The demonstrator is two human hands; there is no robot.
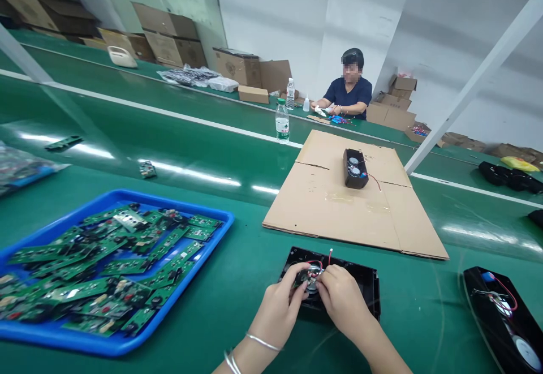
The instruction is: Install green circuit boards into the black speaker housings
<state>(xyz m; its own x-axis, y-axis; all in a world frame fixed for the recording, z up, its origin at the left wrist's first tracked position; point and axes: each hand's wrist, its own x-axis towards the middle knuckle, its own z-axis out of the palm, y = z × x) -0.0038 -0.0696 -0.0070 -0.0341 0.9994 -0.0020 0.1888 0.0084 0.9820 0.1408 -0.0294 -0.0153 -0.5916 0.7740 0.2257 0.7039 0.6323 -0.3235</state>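
Note:
A black plastic speaker housing (369,289) lies open side up on the green table, close in front of me. Inside it, a round silver speaker (313,287) with a thin red wire (330,258) shows between my hands. My left hand (282,295) curls its thumb and fingers around the speaker's left edge. From the right, my right hand (345,295) pinches at the same spot, its fingertips bent inward. What lies between the right fingertips is too small and covered to make out.
At left, a blue tray (169,300) holds many green circuit boards (85,261). A cardboard sheet (297,204) ahead bears another speaker housing (355,168); a third housing (504,317) lies at right. Beyond stand a water bottle (282,122) and a seated co-worker (350,91).

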